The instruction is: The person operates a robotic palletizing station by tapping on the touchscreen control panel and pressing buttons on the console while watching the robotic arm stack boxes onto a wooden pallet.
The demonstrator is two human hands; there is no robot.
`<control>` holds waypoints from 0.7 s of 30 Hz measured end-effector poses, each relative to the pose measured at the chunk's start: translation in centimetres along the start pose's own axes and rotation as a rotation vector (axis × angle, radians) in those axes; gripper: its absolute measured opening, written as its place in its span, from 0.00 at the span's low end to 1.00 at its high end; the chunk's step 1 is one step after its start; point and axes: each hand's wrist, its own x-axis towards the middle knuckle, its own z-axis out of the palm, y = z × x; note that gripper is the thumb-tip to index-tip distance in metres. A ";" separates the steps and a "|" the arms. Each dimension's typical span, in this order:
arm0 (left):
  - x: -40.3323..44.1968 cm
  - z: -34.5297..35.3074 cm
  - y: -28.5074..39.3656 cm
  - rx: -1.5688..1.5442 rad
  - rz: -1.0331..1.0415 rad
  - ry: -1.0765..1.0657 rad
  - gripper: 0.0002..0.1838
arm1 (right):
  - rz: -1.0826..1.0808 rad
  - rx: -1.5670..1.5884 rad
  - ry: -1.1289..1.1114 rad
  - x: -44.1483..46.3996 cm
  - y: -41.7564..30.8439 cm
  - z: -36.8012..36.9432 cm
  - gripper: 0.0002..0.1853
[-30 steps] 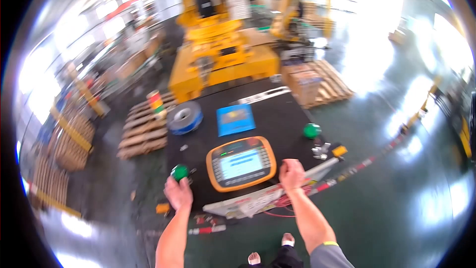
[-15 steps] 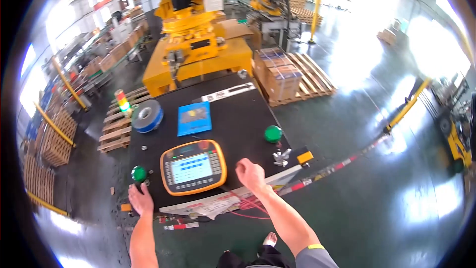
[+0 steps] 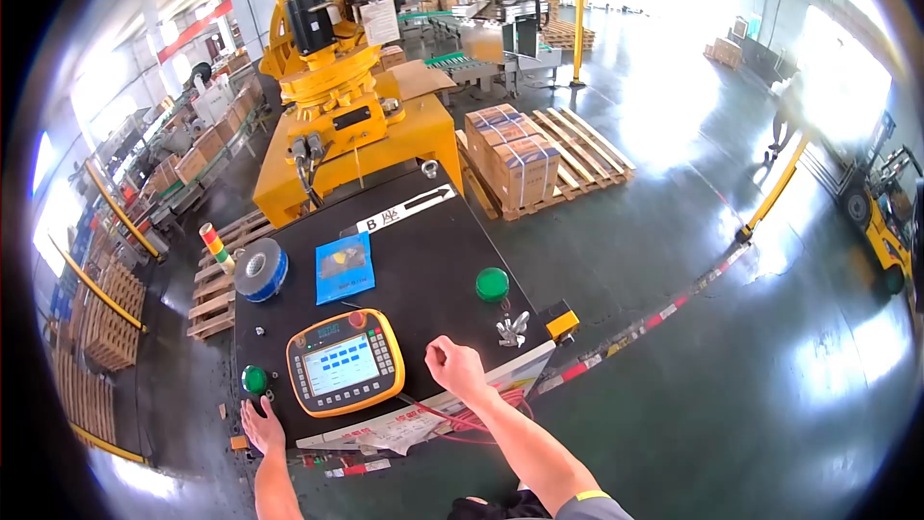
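Observation:
My left hand (image 3: pixel 263 427) rests at the left front corner of a black cabinet top (image 3: pixel 423 260), fingers spread, just below a green domed button (image 3: pixel 254 379). My right hand (image 3: pixel 454 366) is curled into a fist over the front part of the top; no object shows in it. Between the hands lies a yellow-rimmed teach pendant (image 3: pixel 346 363), its screen lit, with a red knob (image 3: pixel 357 319) at its upper edge. Neither hand touches the pendant. Right of my fist are a second green button (image 3: pixel 492 284) and a bunch of keys (image 3: pixel 513 329).
A blue packet (image 3: pixel 345 268) and a roll of tape (image 3: pixel 261 271) lie farther back, near a signal tower (image 3: pixel 217 248). Beyond stands a yellow robot arm (image 3: pixel 332 77). Cartons (image 3: pixel 520 169) sit on a pallet (image 3: pixel 587 159). Red cables (image 3: pixel 481 419) hang in front. A forklift (image 3: pixel 878 221) and a person (image 3: pixel 784 111) are at right.
The view has shifted, so the cabinet and its things appear farther left and lower. Both hands keep nearly the same places on the cabinet. The signal tower's bright green glow no longer shows.

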 end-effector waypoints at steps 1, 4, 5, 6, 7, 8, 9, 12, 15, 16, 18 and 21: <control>0.1 0.1 0.0 0.002 0.006 0.001 0.39 | -0.001 -0.012 0.018 0.0 -0.1 0.1 0.06; 0.1 0.2 -0.2 0.000 0.008 0.003 0.39 | -0.005 0.009 0.021 -0.1 -0.1 0.1 0.05; 0.0 0.1 -0.1 -0.002 0.014 -0.001 0.39 | 0.001 0.016 0.025 -0.2 -0.1 0.1 0.05; -0.1 -0.1 0.1 -0.006 0.010 -0.001 0.39 | -0.009 0.005 0.028 -0.3 0.0 0.2 0.04; -0.2 -0.3 0.2 -0.013 0.014 0.001 0.39 | 0.002 0.024 0.015 -0.3 -0.1 0.0 0.03; -0.3 -0.3 0.1 -0.014 0.022 0.003 0.39 | 0.005 0.020 0.014 -0.4 -0.1 -0.1 0.03; -0.2 -0.2 0.0 -0.014 0.031 0.007 0.40 | 0.006 0.017 0.014 -0.4 -0.1 -0.1 0.03; -0.2 -0.1 0.0 -0.020 0.031 0.024 0.39 | 0.030 0.007 -0.012 -0.4 -0.2 -0.1 0.03; -0.2 -0.3 0.0 -0.036 0.037 0.030 0.40 | 0.021 0.031 -0.012 -0.6 0.5 0.5 0.02; -0.2 -0.4 0.0 -0.039 0.040 0.030 0.40 | 0.008 0.033 -0.010 -0.7 0.6 0.5 0.02; -0.5 -1.1 0.4 -0.055 0.038 0.017 0.40 | -0.011 0.033 -0.025 -0.8 0.7 0.5 0.02; -0.6 -1.3 0.5 -0.055 0.033 0.011 0.40 | 0.006 0.035 -0.036 -1.0 0.6 0.3 0.02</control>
